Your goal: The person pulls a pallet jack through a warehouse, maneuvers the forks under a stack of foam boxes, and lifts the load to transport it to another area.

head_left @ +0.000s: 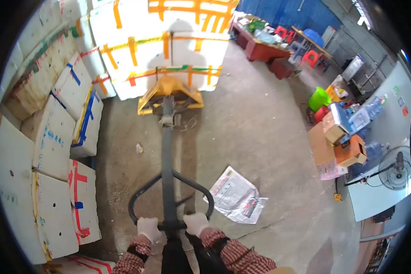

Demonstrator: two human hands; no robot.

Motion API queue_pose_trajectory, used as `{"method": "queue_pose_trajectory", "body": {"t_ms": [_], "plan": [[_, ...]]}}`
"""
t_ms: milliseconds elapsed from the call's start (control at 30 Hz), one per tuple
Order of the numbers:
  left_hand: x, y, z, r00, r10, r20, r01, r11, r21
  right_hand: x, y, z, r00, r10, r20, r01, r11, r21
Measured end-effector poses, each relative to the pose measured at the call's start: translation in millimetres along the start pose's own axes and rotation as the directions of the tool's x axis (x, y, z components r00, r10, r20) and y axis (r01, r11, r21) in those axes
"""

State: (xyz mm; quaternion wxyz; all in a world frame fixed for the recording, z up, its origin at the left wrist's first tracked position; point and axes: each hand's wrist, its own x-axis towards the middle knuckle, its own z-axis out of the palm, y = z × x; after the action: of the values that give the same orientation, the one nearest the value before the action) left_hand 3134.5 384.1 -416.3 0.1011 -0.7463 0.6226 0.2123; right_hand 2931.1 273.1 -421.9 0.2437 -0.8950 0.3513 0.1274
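Note:
Both gloved hands grip the crossbar of a black looped handle (pixel 167 160) belonging to a yellow pallet jack (pixel 170 91). My left hand (pixel 149 229) is closed around the bar left of the central shaft. To the right of the shaft, my right hand (pixel 197 223) is wrapped around the same bar. The shaft runs away from me to the jack's body. Behind it rises a stack of white foam boxes (pixel 137 84) bound with orange, yellow and green tape. The jack's forks are hidden beneath the stack.
More foam boxes (pixel 55 137) are piled along the left. A printed plastic sack (pixel 235 194) lies on the concrete floor right of the handle. Cartons (pixel 350 150), a green bucket (pixel 319 99) and a fan (pixel 397 169) stand at right. A reddish desk (pixel 265 51) is farther back.

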Motion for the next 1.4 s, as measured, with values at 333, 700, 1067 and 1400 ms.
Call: {"method": "queue_pose_trajectory", "body": {"t_ms": [333, 700, 1067, 1400], "plan": [[24.2, 185.6, -116.1, 0.963, -0.270, -0.008, 0.270, 0.963, -0.024, -77.2, 129.1, -173.6, 0.989, -0.141, -0.035, 0.133, 0.978, -0.160], [116.0, 443.1, -162.4, 0.848, -0.526, 0.061, 0.530, 0.843, -0.096, -96.1, 378.3, -269.5, 0.933, -0.359, -0.032, 0.350, 0.923, -0.159], [133.7, 594.6, -183.2, 0.805, -0.586, 0.093, 0.590, 0.774, -0.229, -160.7, 496.2, -343.7, 0.876, -0.458, 0.151, 0.482, 0.842, -0.242], [133.0, 736.5, -168.9, 0.785, -0.613, 0.086, 0.611, 0.743, -0.274, -231.1, 603.5, -359.7, 0.804, -0.550, 0.226, 0.591, 0.781, -0.201]]}}
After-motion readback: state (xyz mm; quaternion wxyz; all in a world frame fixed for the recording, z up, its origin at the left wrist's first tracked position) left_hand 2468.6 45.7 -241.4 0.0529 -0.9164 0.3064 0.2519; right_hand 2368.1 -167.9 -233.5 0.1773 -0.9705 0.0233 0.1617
